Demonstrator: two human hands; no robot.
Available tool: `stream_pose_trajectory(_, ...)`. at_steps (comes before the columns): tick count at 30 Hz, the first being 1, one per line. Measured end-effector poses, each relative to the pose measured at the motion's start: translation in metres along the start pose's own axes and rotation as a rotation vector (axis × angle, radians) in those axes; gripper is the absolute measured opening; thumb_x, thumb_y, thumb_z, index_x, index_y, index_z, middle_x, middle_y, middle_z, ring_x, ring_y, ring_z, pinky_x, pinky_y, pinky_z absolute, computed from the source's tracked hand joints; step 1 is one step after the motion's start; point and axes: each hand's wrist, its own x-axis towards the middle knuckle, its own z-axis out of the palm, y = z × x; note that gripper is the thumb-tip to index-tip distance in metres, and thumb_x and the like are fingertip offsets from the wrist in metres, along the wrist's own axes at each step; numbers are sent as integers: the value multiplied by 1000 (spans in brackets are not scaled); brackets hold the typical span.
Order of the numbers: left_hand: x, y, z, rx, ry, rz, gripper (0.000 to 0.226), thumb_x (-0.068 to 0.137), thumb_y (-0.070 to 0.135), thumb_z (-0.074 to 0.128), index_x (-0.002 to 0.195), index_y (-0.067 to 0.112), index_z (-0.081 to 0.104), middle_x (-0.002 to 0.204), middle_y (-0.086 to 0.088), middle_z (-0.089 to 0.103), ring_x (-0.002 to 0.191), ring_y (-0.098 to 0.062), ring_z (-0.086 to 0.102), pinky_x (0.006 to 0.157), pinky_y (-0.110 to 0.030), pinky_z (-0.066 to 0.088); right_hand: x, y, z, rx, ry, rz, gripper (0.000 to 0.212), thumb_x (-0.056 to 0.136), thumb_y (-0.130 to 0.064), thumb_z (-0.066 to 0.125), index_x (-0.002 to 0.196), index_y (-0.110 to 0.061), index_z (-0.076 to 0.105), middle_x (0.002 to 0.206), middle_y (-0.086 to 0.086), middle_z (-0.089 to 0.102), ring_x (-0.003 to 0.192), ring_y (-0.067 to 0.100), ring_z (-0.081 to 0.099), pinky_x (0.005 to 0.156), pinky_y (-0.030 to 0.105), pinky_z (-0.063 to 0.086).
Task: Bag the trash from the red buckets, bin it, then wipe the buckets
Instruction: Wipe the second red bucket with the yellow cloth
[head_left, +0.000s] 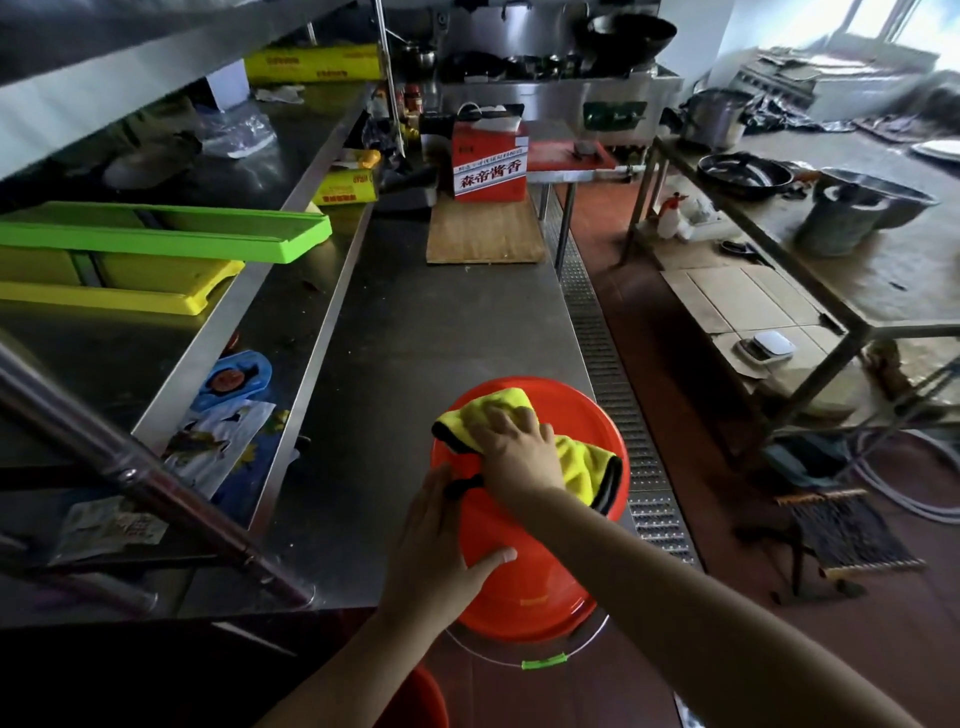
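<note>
Stainless steel runs the length of this kitchen: a long counter (415, 322) with a shelf rack on its left side, and a floor drain grate (597, 332) along its right edge over red tile. At the counter's near end a red bucket (524, 582) sits upside down, its base facing up and its wire handle (540, 662) with a green grip hanging below the rim, off the counter's front edge. The right hand (519, 447) lies on top of the upturned base, fingers spread fairly flat and pressing a yellow cloth (576, 462) with dark edging against the plastic; the cloth bunches out on either side of the hand. The left hand (441, 540) rests open against the bucket's side wall, palm on the plastic, thumb stretched across the front, steadying it. The rim of a second red bucket (421, 701) shows at the bottom edge, lower than the counter. Farther up the counter stand a wooden board (483, 234) and a red carton (488, 161) on it, while green and yellow trays (156, 244) sit stacked on the shelf.
</note>
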Motion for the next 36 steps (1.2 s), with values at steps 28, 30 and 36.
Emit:
stream_pose_trajectory(28, -4, 9, 2, 23, 111, 105, 108, 74, 85, 50, 155, 21, 19, 160, 1, 20, 146, -12, 15, 118, -35, 21, -66, 17, -7, -48, -70, -50, 70, 88, -55, 63, 150, -39, 36, 154, -3, 38, 133, 33, 31, 104, 47, 33)
stream_pose_trajectory(30, -4, 9, 1, 52, 110, 108, 110, 74, 86, 48, 155, 17, 20, 161, -1, 20, 146, -16, 18, 117, -39, 24, -67, 32, -13, -30, -72, -71, 75, 84, -71, 58, 150, -43, 37, 157, -6, 36, 134, 31, 32, 105, 47, 33)
stream_pose_trajectory(36, -2, 12, -1, 166, 61, 114, 114, 76, 91, 33, 156, 13, 15, 163, 1, 3, 149, -15, 6, 120, -45, 18, -77, 100, -36, -109, -24, 87, 53, 96, -58, 50, 147, -48, 39, 156, -12, 35, 133, 27, 32, 108, 41, 30)
